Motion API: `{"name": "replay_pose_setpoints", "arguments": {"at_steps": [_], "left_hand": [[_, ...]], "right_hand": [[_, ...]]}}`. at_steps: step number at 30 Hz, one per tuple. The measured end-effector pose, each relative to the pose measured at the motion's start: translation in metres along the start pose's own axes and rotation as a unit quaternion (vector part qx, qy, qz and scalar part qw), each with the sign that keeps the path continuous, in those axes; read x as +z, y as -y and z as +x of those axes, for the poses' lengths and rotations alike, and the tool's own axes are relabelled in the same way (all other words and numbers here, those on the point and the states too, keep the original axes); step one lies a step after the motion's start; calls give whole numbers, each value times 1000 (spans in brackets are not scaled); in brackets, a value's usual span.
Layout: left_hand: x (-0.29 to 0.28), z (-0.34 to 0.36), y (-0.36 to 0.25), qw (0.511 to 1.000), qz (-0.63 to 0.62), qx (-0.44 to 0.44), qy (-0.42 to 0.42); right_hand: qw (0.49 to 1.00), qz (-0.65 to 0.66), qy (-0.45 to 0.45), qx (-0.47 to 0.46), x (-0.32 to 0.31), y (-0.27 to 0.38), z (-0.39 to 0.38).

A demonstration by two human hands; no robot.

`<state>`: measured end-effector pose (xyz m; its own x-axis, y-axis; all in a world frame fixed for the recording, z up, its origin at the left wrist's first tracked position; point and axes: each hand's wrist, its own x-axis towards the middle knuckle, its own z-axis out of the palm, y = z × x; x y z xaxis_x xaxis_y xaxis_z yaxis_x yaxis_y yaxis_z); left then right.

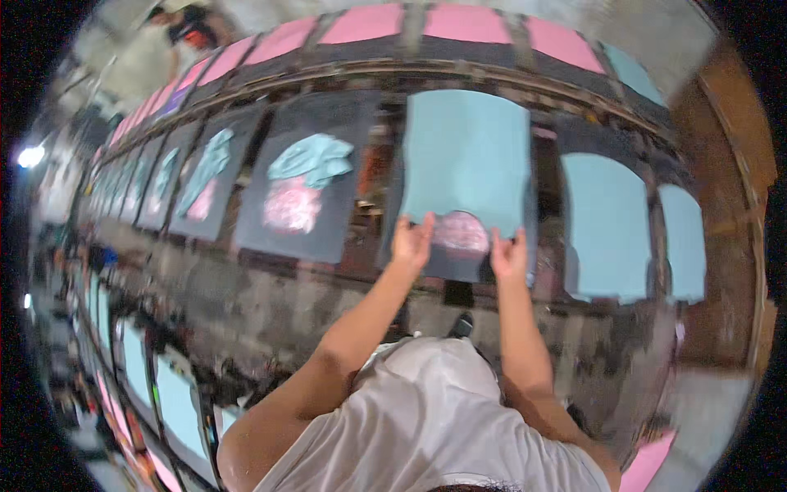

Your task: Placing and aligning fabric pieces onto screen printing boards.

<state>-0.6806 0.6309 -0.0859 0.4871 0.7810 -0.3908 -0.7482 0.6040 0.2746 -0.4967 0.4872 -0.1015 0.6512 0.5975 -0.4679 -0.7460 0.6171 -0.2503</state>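
Note:
A light teal cloth piece [465,152] is spread over a dark grey board [451,268]; a shiny pink patch [461,234] shows below its curved lower edge. My left hand [414,238] pinches the cloth's lower left corner, and my right hand [508,250] pinches its lower right corner. On the board to the left, a crumpled teal cloth [310,157] sits above another pink patch [291,209]. To the right, a teal piece [607,225] lies flat on its own board.
More boards with teal cloth [217,156] run off left. Behind a rail [369,74] is a row of pink pieces [467,25]. A person [197,33] is at upper left. A brown panel [721,230] stands at right. Another row [176,402] lies at lower left.

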Motion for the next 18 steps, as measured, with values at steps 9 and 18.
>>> {"name": "replay_pose_setpoints", "arguments": {"at_steps": [9, 18], "left_hand": [[16, -19, -5, 992, 104, -7, -68], [2, -13, -12, 981, 194, -9, 11]], "right_hand": [[997, -38, -72, 11, 34, 18, -19], [999, -6, -39, 33, 25, 18, -21]]}}
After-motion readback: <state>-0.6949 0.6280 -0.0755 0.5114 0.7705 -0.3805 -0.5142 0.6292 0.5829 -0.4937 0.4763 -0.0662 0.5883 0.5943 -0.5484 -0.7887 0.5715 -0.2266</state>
